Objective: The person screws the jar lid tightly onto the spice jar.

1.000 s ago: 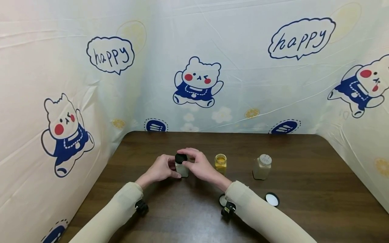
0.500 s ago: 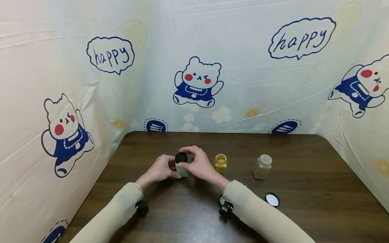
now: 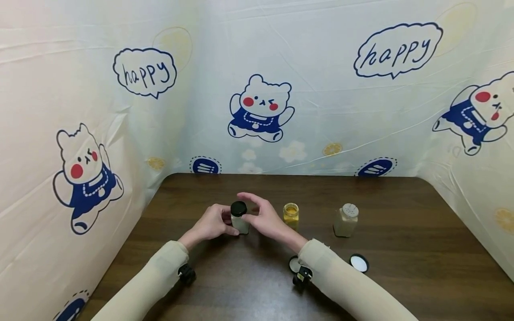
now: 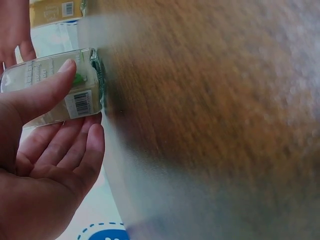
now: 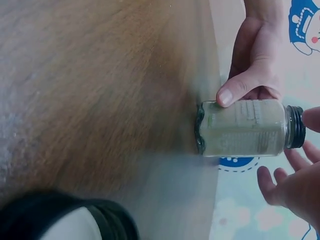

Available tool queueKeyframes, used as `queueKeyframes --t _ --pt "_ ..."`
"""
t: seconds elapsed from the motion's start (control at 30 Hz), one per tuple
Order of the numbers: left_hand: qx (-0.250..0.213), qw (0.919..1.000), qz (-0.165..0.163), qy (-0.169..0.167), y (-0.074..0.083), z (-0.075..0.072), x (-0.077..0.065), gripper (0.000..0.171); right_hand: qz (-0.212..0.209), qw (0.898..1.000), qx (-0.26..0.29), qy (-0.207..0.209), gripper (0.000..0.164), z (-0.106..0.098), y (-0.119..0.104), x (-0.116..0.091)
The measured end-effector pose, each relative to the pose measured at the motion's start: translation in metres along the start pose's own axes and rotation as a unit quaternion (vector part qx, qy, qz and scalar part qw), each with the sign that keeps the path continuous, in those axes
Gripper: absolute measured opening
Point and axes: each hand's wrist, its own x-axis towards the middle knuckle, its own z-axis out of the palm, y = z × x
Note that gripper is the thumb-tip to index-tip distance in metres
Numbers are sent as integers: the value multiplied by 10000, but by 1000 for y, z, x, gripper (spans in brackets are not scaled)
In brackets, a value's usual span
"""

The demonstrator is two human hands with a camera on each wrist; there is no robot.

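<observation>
A clear, square-sided spice jar point(image 3: 240, 224) with pale contents and a black screw lid point(image 3: 238, 208) stands upright on the table. My left hand point(image 3: 214, 222) holds its body, with the thumb point(image 4: 50, 87) across one face in the left wrist view. My right hand point(image 3: 267, 219) is spread around the lid, its index finger extended clear of it. The right thumb point(image 5: 312, 119) lies at the lid's edge in the right wrist view; whether it presses there I cannot tell. The jar's label shows a barcode point(image 4: 80, 103).
A lidless jar of yellow powder point(image 3: 291, 216) stands just right of my right hand. Farther right is a jar with a perforated top point(image 3: 346, 220). A black lid point(image 3: 359, 263) lies white side up. Another lid point(image 3: 294, 265) is partly hidden by the right wrist camera.
The right fingers have loosened from the lid, and the index finger has lifted and straightened away. The left hand and the jar have stayed in place.
</observation>
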Motion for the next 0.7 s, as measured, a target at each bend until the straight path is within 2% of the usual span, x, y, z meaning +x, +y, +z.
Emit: queueKeyframes --t 0.2,0.5,0.7 --pt "29 10000 -4 -12 -1 0 1 42 44 9997 22 -220 53 -1 -3 0" --pt "23 10000 -7 -23 0 0 1 43 -209 9996 -10 -187 47 2 -1 2" --pt "4 10000 -70 17 0 0 1 43 -216 9995 -219 -63 45 2 -2 2"
